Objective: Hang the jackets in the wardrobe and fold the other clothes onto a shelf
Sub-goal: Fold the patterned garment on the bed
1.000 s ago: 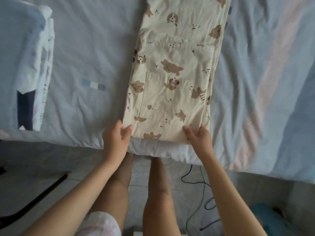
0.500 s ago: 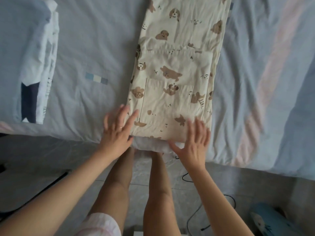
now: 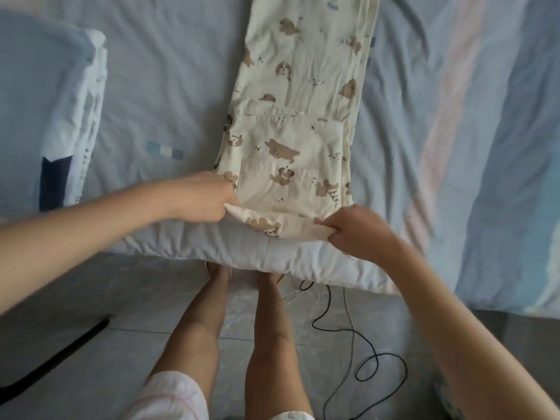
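A cream garment printed with brown dogs [image 3: 298,116] lies lengthwise on the bed, folded into a long strip that runs from the near edge to the top of the view. My left hand [image 3: 201,199] pinches its near left corner. My right hand [image 3: 353,230] grips its near right corner. Between the hands the near hem is lifted off the bed and curled upward.
The bed [image 3: 424,131] has a pale blue sheet, and its near edge runs under my hands. A folded stack of pale clothes [image 3: 65,116] lies at the left. A black cable [image 3: 351,338] loops on the tiled floor near my legs. A dark bar [image 3: 54,356] crosses the floor at left.
Both hands lay flat on the garment's near end half a second ago. Now each one holds a near corner and the hem has come up off the bed.
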A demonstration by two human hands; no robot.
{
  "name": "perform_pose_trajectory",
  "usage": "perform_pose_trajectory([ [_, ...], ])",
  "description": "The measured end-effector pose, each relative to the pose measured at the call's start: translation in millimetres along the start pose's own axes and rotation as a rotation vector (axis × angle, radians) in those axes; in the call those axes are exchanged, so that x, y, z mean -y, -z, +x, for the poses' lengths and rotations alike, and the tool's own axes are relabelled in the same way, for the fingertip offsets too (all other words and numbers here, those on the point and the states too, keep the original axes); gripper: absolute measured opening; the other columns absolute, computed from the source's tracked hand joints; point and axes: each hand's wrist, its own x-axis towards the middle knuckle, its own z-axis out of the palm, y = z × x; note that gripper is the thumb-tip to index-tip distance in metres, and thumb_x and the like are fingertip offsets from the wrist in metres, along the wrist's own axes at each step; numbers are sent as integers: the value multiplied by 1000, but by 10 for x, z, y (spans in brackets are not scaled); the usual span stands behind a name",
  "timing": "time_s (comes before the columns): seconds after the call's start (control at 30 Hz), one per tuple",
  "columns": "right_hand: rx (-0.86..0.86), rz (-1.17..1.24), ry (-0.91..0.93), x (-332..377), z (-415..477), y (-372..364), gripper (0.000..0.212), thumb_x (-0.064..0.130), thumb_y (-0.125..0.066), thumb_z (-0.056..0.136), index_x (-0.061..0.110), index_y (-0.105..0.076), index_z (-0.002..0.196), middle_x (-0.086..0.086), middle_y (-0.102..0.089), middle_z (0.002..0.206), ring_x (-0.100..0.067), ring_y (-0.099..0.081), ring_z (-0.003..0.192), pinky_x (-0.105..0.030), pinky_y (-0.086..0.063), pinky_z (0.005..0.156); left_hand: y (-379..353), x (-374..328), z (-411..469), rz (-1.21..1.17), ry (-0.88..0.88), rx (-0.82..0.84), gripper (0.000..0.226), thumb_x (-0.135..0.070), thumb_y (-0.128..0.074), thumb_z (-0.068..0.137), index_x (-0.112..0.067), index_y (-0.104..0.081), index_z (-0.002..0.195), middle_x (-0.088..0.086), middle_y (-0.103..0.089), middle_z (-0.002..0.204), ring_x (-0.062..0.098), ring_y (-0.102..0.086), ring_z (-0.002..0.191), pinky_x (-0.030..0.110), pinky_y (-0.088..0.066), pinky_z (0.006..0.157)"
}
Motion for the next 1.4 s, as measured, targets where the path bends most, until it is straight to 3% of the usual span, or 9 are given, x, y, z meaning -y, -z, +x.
perform_pose_trajectory([
  [0.17,646,197,-45,42,-405,718,24,2,-54,72,22,-63,62,8,-55,62,-11,-49,68,-23,-37,65,529,-279,-450,-384,-76,470,16,-10,-48,42,-18,-35,43,-10,-30,40,7,-26,42,23,-17,41],
  [0.27,735,197,-68,-24,-470,900,26,6,-58,76,28,-70,80,4,-68,90,-14,-59,92,-26,-43,87,596,-221,-564,-605,-60,521,16,-6,-52,45,-19,-45,40,-7,-37,43,5,-35,41,17,-27,42],
  [0.47,159,965,-15,-584,97,1255,10,9,-62,77,9,-67,85,-3,-69,77,-16,-64,70,-20,-51,59,982,331,-56,-1221,7,-215,23,-9,-66,63,-8,-60,85,-2,-61,63,7,-57,56,15,-47,49],
  [0.6,-120,1605,-9,-862,787,1159,42,55,-48,84,23,-69,102,1,-67,80,-13,-62,67,-24,-51,63,916,612,626,-1542,59,-611,27,-31,-57,91,-17,-57,115,-3,-66,92,15,-60,85,29,-45,71],
  [0.7,-176,1567,-266,-789,1186,813,35,53,-61,83,23,-65,101,4,-62,79,-11,-59,66,-26,-51,65,489,476,908,-1448,230,-576,38,-29,-66,86,-14,-53,118,-1,-65,101,18,-62,95,29,-49,79],
  [0.9,-801,1405,-305,-469,1311,690,15,13,-63,87,18,-60,101,5,-64,85,-12,-61,81,-26,-51,74,206,327,983,-1342,262,-903,27,-14,-58,92,-20,-47,116,-9,-58,100,5,-56,82,23,-44,61],
  [1.1,-860,1353,-255,-475,1470,915,13,15,-61,88,17,-58,101,3,-62,88,-11,-58,79,-27,-51,73,172,471,987,-1280,335,-1017,26,-24,-67,86,-16,-52,106,-1,-61,99,21,-62,92,29,-55,70],
  [1.23,-673,1428,-458,-451,1566,663,54,40,-71,81,15,-48,123,2,-59,112,-15,-61,97,-31,-51,82,-51,484,1026,-1179,524,-999,71,-63,-68,66,-15,-52,116,4,-62,110,23,-62,98,44,-53,84],
  [1.4,-464,1296,-372,-306,1301,303,75,40,-85,65,18,-44,125,5,-60,114,-14,-61,98,-35,-52,85,-282,216,868,-1395,492,-673,37,-43,-78,72,-16,-58,85,-8,-60,56,10,-51,47,23,-42,54],
])
